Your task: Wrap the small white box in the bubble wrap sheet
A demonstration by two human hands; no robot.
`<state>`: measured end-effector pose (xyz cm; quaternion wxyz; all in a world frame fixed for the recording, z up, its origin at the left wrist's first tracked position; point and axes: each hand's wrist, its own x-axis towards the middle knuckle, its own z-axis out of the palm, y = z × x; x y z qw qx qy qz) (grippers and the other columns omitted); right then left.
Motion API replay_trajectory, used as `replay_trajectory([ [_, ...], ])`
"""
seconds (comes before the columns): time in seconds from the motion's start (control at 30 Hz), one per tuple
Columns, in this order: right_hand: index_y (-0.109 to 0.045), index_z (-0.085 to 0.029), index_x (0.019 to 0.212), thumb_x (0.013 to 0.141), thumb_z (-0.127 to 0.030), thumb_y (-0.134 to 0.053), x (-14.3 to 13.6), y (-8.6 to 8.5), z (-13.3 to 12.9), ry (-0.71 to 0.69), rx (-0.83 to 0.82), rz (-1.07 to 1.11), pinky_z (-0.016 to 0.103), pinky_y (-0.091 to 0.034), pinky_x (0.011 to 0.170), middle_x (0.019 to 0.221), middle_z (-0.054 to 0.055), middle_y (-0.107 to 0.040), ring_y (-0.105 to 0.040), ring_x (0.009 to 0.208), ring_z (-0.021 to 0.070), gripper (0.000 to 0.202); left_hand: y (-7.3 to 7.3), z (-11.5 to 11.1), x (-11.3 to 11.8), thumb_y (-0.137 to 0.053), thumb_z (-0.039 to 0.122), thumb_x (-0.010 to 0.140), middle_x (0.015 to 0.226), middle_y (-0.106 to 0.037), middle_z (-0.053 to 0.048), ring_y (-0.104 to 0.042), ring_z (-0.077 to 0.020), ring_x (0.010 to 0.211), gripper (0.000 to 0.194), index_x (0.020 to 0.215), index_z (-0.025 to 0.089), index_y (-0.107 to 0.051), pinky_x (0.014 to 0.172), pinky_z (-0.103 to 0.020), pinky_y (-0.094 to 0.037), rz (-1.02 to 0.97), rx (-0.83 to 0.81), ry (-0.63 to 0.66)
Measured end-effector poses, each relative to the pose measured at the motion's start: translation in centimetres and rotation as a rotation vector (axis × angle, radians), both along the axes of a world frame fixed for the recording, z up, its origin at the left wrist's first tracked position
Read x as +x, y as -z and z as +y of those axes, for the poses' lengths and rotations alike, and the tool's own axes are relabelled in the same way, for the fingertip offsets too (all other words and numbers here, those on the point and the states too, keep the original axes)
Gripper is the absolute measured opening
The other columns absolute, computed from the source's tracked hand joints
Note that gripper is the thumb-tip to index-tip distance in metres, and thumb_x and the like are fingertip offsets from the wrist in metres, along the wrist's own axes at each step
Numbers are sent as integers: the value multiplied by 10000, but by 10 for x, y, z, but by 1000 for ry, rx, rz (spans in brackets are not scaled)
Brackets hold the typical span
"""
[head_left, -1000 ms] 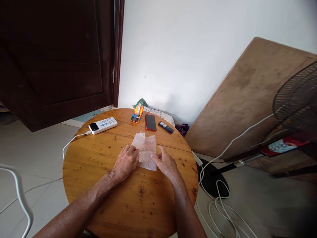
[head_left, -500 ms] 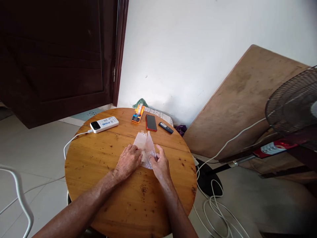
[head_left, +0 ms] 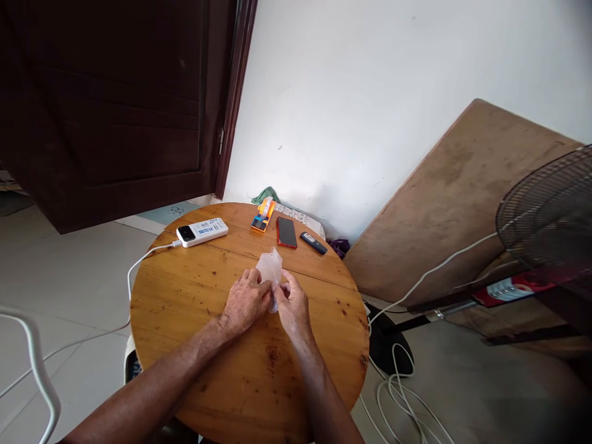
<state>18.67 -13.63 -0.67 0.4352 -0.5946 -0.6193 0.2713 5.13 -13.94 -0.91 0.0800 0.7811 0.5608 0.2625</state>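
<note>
A translucent piece of bubble wrap (head_left: 269,266), folded narrow, lies on the round wooden table (head_left: 185,296). My left hand (head_left: 247,298) presses on its left side with the fingers curled. From the right, my right hand (head_left: 293,303) grips the folded edge between thumb and fingers. The two hands nearly meet over the wrap, and whatever may lie inside it is hidden. Beyond them are a red-edged phone (head_left: 287,232), an orange tape dispenser (head_left: 264,214) and a small dark device (head_left: 313,242).
A white power bank (head_left: 202,232) with a cable plugged in lies at the table's back left. A standing fan (head_left: 550,216) and a leaning board (head_left: 444,191) are on the right. Coiled white cable (head_left: 400,388) lies on the floor; a dark door (head_left: 139,111) stands at left.
The right side of the bubble wrap has been folded over to the left, so the wrap is narrower. My right hand has moved closer to my left hand. The view has shifted slightly.
</note>
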Motion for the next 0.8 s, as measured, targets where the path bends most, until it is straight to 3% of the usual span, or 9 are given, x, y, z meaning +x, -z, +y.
replay_trajectory([
  [0.23, -625, -189, 1210, 863, -347, -516, 2, -1, -9, -62, -68, 129, 310, -527, 658, 950, 79, -728, -642, 669, 182, 396, 2, 3, -9, -517, 151, 826, 1066, -575, -88, -603, -186, 909, 301, 1069, 180, -692, 826, -298, -506, -345, -171, 75],
  [0.43, -547, -162, 1301, 760, -208, -524, 3, -3, -13, -182, -172, 219, 280, -537, 654, 1082, 89, -699, -628, 648, 130, 543, 5, 15, -18, -505, 138, 775, 960, -662, -54, -622, -170, 854, 387, 1122, 142, -677, 779, -271, -506, -644, -289, 48],
  [0.6, -529, -180, 1334, 765, -172, -479, 4, -10, -13, -238, -168, 113, 288, -536, 711, 1123, 89, -694, -632, 682, 130, 571, 7, 12, -8, -626, 285, 790, 965, -669, -68, -605, -166, 808, 372, 1128, 135, -663, 766, -285, -506, -571, -235, -36],
  [0.8, -473, -194, 1385, 799, -181, -444, 11, -19, -10, -328, -169, 115, 285, -527, 646, 1105, 89, -711, -632, 649, 136, 587, 13, 7, -2, -610, 165, 751, 1067, -643, -86, -604, -206, 1001, 418, 1169, 163, -633, 914, -340, -494, -434, -136, -23],
])
